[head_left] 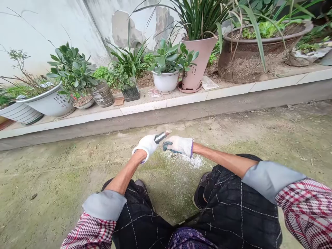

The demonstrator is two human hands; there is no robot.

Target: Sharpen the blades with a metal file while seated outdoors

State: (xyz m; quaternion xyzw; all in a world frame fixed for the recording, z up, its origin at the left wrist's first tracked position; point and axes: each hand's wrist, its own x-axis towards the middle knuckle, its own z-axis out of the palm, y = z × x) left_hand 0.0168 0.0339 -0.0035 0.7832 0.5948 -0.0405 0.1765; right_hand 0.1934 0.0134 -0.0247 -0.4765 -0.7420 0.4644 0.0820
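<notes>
Left hand (146,146) grips ridged, silvery rod (160,137) beside right hand (179,144)
The latter curls, contents unclear; white flakes (196,161) litter rough ground (64,173).

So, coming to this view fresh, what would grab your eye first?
Probably the gloved hands mid-view: the left hand appears to grip a short dark-and-silver object, with the right hand close beside it. Next, the white flecks scattered on the greenish ground just below the right hand. Then the tall pink pot on the ledge beyond, long narrow leaves rising from it.
</notes>
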